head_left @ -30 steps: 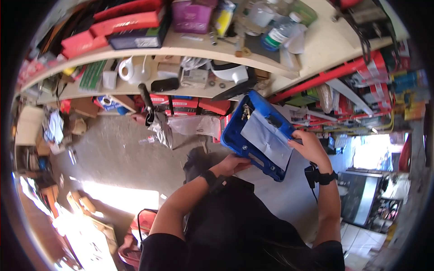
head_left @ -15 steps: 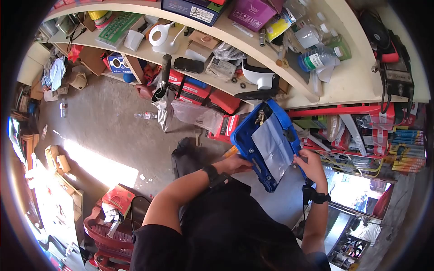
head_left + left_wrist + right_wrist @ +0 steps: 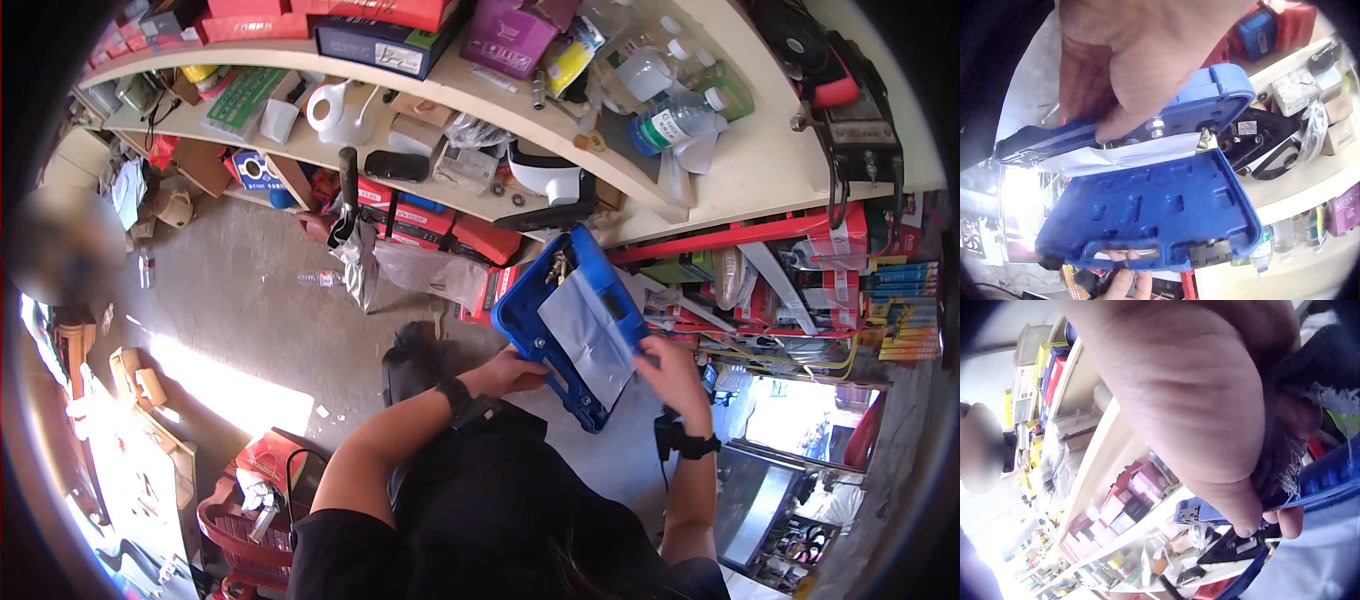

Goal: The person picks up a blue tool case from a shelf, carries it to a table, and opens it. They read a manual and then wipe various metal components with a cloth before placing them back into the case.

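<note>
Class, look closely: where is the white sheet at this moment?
In the head view, right of centre, the white sheet lies in the open blue case, beside brass-coloured fittings and between the left hand and right hand.

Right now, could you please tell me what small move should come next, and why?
Perhaps ease the lid wider with the right grip: it holds the lid, the left grip holds the base, and paper covers part of its inside.
</note>
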Available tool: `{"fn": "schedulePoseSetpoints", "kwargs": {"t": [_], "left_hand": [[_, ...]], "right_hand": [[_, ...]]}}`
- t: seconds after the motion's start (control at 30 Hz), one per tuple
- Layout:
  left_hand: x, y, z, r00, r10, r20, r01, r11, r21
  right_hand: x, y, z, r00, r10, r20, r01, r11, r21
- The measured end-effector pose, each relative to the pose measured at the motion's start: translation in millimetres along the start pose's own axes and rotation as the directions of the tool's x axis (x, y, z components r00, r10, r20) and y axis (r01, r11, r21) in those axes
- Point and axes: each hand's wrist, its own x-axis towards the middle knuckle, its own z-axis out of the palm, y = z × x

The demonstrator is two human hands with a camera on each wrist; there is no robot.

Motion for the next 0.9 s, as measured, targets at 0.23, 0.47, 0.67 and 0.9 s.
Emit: {"fn": "schedulePoseSetpoints", "kwargs": {"t": [0.23,0.47,0.67,0.9], "left_hand": [[12,-4,-5,0.998,-0.058,-0.037,0.059,0.998,0.033],[23,-12,-7,0.998,0.043,-0.056,-0.039,0.997,0.07],[12,-6,11,0.982,0.159,-0.101,-0.159,0.987,0.013],[28,-11,-4,0.975,0.21,-0.078,-0.209,0.978,0.016]], "right_hand": [[-18,31,32,0.992,0.082,-0.094,-0.036,0.908,0.418],[-34,208,140,0.769,0.637,-0.045,-0.327,0.453,0.829],[-48,190,179,0.909,0.329,0.256,-0.23,-0.117,0.966],[6,166,145,0.953,0.146,0.265,-0.265,-0.02,0.964]]}}
